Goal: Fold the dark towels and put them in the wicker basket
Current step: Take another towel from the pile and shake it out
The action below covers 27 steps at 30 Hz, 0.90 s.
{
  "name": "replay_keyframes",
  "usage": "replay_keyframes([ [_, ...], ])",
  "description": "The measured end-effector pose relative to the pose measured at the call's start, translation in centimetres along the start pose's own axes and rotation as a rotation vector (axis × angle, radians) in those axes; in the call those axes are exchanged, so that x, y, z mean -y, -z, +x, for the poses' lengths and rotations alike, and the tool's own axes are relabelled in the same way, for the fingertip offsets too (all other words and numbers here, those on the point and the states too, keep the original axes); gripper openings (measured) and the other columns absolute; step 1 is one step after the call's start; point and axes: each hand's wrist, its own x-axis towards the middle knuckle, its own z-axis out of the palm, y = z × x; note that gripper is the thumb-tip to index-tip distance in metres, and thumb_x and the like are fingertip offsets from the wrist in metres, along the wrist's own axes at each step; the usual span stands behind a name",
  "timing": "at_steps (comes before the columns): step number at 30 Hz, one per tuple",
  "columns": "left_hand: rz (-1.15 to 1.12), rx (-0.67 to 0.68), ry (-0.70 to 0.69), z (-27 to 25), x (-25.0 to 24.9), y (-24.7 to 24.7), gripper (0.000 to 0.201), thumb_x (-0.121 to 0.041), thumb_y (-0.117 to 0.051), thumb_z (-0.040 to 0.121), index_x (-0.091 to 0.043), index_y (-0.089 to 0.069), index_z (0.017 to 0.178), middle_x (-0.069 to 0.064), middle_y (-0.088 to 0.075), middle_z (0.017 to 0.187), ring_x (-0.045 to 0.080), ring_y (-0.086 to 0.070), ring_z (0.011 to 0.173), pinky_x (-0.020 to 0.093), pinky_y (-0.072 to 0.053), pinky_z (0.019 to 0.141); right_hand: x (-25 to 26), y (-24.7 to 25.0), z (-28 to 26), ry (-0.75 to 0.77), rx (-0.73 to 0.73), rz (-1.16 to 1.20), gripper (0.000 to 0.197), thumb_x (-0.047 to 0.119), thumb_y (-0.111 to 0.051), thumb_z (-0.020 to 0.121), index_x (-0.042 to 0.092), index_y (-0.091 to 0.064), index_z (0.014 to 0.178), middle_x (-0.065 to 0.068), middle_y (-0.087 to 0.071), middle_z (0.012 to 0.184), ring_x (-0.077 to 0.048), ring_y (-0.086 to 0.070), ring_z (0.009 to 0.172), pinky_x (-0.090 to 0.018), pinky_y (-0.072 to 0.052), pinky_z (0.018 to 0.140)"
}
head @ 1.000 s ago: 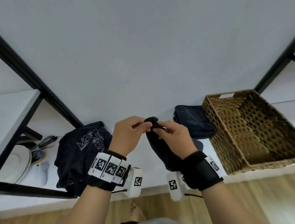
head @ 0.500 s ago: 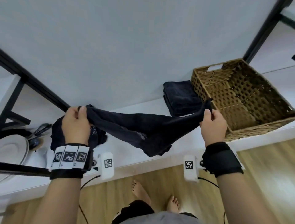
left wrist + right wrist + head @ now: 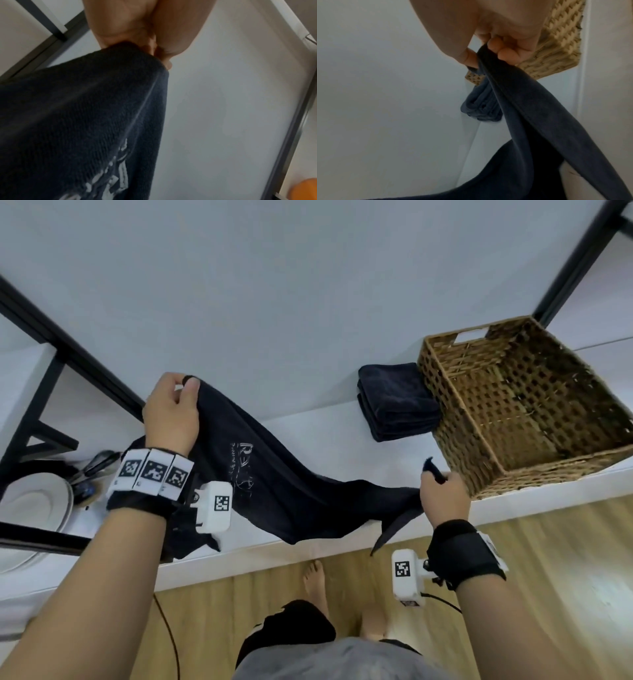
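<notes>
While the left hand [image 3: 171, 414] pinches one corner, the right hand [image 3: 443, 494] pinches the other, stretching the dark towel [image 3: 284, 474] above the shelf [image 3: 308, 419]. Folded towels [image 3: 397, 402] lie touching the wicker basket [image 3: 527, 412]

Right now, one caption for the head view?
Both hands, left hand and right hand, stretch a dark towel beside the empty wicker basket.

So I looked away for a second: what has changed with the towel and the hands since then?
The left hand and right hand, pinching together a second ago, have drawn apart, spreading the dark towel between them. Both keep hold. The folded towels remain beside the wicker basket.
</notes>
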Motion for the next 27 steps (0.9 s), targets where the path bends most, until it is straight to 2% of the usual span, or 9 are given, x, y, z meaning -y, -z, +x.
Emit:
replay_keyframes([
  [3,0.048,0.080,-0.058,2.6,-0.9,-1.4,0.016,-0.035,-0.051,0.095,-0.023,-0.061,0.096,-0.005,-0.063,0.090,0.016,-0.056,0.085,0.027,-0.041,0.078,-1.9,-1.8,-0.2,-0.122,0.119,-0.135,0.037,0.022,-0.058,0.090,0.006,-0.048,0.122,-0.016,-0.057,0.102,-0.034,-0.055,0.099,-0.032,-0.037,0.079],
  [8,0.083,0.267,-0.119,5.1,-0.9,-6.5,0.017,-0.029,-0.053,0.096,-0.017,-0.065,0.098,0.000,-0.066,0.088,0.018,-0.058,0.084,0.030,-0.045,0.081,-4.3,-5.2,-1.0,-0.155,0.351,-0.357,0.045,0.012,-0.057,0.089,0.005,-0.040,0.130,-0.019,-0.062,0.114,-0.034,-0.063,0.101,-0.036,-0.051,0.084],
  [11,0.113,0.363,-0.132,5.3,0.4,-9.6,0.018,-0.026,-0.050,0.098,-0.015,-0.064,0.100,0.002,-0.065,0.087,0.018,-0.056,0.081,0.023,-0.040,0.076,-4.1,-7.0,-1.0,-0.081,0.371,-0.538,0.055,0.010,-0.056,0.088,0.008,-0.034,0.138,-0.019,-0.048,0.130,-0.036,-0.057,0.109,-0.036,-0.047,0.087],
  [13,0.133,0.407,-0.143,5.4,1.4,-11.6,0.019,-0.024,-0.049,0.099,-0.013,-0.064,0.102,0.002,-0.064,0.087,0.018,-0.054,0.080,0.019,-0.034,0.071,-3.1,-8.5,-0.7,0.006,0.361,-0.593,0.055,0.008,-0.054,0.087,0.013,-0.036,0.139,-0.016,-0.040,0.134,-0.033,-0.056,0.105,-0.035,-0.046,0.087],
  [17,0.134,0.513,-0.144,6.0,2.9,-15.0,0.021,-0.026,-0.049,0.099,-0.015,-0.065,0.106,-0.004,-0.063,0.087,0.015,-0.054,0.082,0.017,-0.033,0.072,-0.9,-12.8,1.1,0.219,0.458,-0.590,0.042,0.013,-0.057,0.091,0.012,-0.049,0.132,-0.015,-0.050,0.128,-0.029,-0.055,0.109,-0.031,-0.042,0.094],
  [20,0.064,0.510,-0.127,6.4,4.5,-16.8,0.021,-0.025,-0.051,0.099,-0.017,-0.066,0.110,-0.008,-0.066,0.099,0.010,-0.059,0.091,0.003,-0.033,0.074,-0.1,-16.1,3.3,0.188,0.514,-0.615,0.046,0.018,-0.062,0.091,0.010,-0.048,0.135,-0.015,-0.055,0.130,-0.030,-0.053,0.119,-0.030,-0.039,0.099],
  [22,-0.036,0.441,-0.043,6.1,6.4,-17.6,0.029,-0.023,-0.051,0.099,-0.022,-0.061,0.126,-0.009,-0.062,0.122,0.004,-0.058,0.101,-0.002,-0.033,0.084,-0.4,-17.9,4.5,0.137,0.525,-0.655,0.051,0.021,-0.064,0.091,0.008,-0.046,0.137,-0.016,-0.054,0.132,-0.031,-0.052,0.122,-0.031,-0.039,0.100],
  [24,-0.024,0.394,0.095,4.6,9.6,-18.0,0.042,-0.023,-0.051,0.099,-0.022,-0.048,0.141,-0.006,-0.052,0.137,0.003,-0.055,0.107,0.007,-0.036,0.093,-1.0,-19.3,5.3,0.120,0.520,-0.705,0.053,0.022,-0.065,0.090,0.008,-0.045,0.137,-0.016,-0.051,0.133,-0.032,-0.050,0.122,-0.034,-0.039,0.101],
  [27,0.242,0.492,0.352,0.4,15.3,-17.7,0.037,-0.023,-0.054,0.097,-0.009,-0.054,0.131,0.009,-0.059,0.125,0.020,-0.059,0.109,0.022,-0.039,0.092,-2.0,-20.8,5.9,0.106,0.475,-0.722,0.053,0.019,-0.065,0.087,0.009,-0.045,0.135,-0.016,-0.050,0.129,-0.034,-0.051,0.119,-0.039,-0.042,0.101],
])
